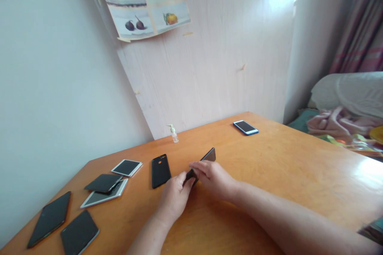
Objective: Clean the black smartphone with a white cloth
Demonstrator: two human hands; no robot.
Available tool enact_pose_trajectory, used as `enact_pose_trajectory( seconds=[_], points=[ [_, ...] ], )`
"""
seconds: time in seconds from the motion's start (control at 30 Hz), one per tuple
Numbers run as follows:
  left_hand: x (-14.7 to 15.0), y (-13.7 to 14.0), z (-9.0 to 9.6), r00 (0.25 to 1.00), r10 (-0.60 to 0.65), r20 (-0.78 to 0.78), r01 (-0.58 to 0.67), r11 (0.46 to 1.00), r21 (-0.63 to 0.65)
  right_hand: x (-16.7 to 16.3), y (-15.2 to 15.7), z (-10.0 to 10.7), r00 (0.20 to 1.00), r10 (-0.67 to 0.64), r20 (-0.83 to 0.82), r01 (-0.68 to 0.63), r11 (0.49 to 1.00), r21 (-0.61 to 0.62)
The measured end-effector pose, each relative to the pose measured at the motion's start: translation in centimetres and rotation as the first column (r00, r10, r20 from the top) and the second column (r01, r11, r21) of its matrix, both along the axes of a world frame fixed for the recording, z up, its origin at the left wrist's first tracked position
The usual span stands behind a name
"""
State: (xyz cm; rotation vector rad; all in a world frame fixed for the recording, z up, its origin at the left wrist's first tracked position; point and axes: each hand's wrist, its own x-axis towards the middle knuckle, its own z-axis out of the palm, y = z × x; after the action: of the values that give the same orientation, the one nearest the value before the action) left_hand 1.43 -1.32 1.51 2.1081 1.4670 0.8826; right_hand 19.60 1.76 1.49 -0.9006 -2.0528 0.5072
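A dark smartphone (pixel 210 154) is tilted on edge above the middle of the table. My left hand (pixel 177 193) grips its near end between thumb and fingers. Against the phone's upper edge lies my right hand (pixel 214 177), its fingers and thumb drawn together; whether they pinch something small there I cannot make out. Part of the phone is hidden behind both hands. Just left of them, a black phone case (pixel 160 171) with a round hole rests flat on the table.
On the wooden table (pixel 293 167), a blue-edged white phone (pixel 245 127) lies far right and a small pump bottle (pixel 172 134) stands by the wall. At left are a white device (pixel 127 167), a stacked dark device (pixel 104 182), a black tablet (pixel 50 218) and another dark device (pixel 79 232).
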Motion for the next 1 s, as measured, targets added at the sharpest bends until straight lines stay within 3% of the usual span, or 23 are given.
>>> enact_pose_trajectory(
  seconds=[0.07, 0.1, 0.17, 0.23, 0.33, 0.43, 0.5, 0.57, 0.63, 0.7, 0.77, 0.83, 0.9, 1.0],
  points=[
    [0.0, 0.0, 0.1, 1.0, -0.015, 0.027, 0.015, 1.0, -0.002, -0.7, -0.9, 0.0, 0.993, 0.112, 0.02, -0.113, 0.993, 0.025],
    [0.1, -0.1, 0.1, 1.0, -0.015, 0.026, 0.015, 1.0, -0.005, -0.5, -0.7, 0.1, 0.994, 0.106, 0.023, -0.107, 0.994, 0.022],
    [0.1, -0.1, 0.2, 1.0, -0.003, -0.003, 0.003, 1.0, -0.006, 0.8, 0.7, 0.3, 0.999, -0.035, 0.011, 0.035, 0.999, -0.016],
    [0.0, -0.1, 0.3, 0.999, 0.013, -0.037, -0.013, 1.0, 0.0, 2.6, 2.8, 0.4, 0.965, -0.262, 0.013, 0.262, 0.96, -0.101],
    [0.0, -0.1, 0.2, 0.998, 0.019, -0.056, -0.018, 1.0, 0.012, 4.0, 4.4, 0.5, 0.92, -0.393, 0.007, 0.39, 0.91, -0.137],
    [0.1, -0.1, 0.1, 0.999, 0.017, -0.041, -0.017, 1.0, 0.002, 2.4, 2.6, 0.3, 0.964, -0.264, 0.016, 0.265, 0.961, -0.077],
    [0.1, -0.1, 0.1, 1.0, 0.004, -0.01, -0.004, 1.0, -0.006, 0.5, 0.5, 0.1, 0.998, -0.051, 0.021, 0.051, 0.999, 0.0],
    [0.1, -0.1, 0.2, 1.0, -0.013, 0.021, 0.013, 1.0, -0.006, -0.5, -0.8, 0.0, 0.994, 0.093, 0.06, -0.095, 0.995, 0.023],
    [0.1, -0.1, 0.3, 1.0, -0.013, 0.026, 0.013, 1.0, -0.007, -0.2, -0.6, 0.2, 0.994, 0.067, 0.081, -0.068, 0.998, 0.013],
    [0.1, -0.1, 0.4, 1.0, 0.001, -0.001, -0.002, 1.0, -0.01, 1.4, 1.2, 0.5, 0.991, -0.117, 0.07, 0.12, 0.992, -0.039],
    [0.1, -0.1, 0.4, 0.999, 0.017, -0.036, -0.017, 1.0, -0.008, 3.2, 3.2, 0.7, 0.935, -0.35, 0.056, 0.355, 0.928, -0.118],
    [0.1, -0.1, 0.5, 0.998, 0.018, -0.055, -0.019, 1.0, -0.006, 4.3, 4.4, 0.8, 0.9, -0.431, 0.055, 0.435, 0.889, -0.142],
    [0.1, -0.2, 0.5, 0.999, 0.017, -0.052, -0.017, 1.0, -0.012, 3.9, 4.0, 0.9, 0.909, -0.412, 0.057, 0.416, 0.901, -0.121],
    [0.1, -0.2, 0.5, 1.0, 0.0, -0.017, 0.0, 1.0, -0.019, 1.7, 1.5, 0.7, 0.981, -0.183, 0.06, 0.184, 0.983, -0.019]
  ],
)
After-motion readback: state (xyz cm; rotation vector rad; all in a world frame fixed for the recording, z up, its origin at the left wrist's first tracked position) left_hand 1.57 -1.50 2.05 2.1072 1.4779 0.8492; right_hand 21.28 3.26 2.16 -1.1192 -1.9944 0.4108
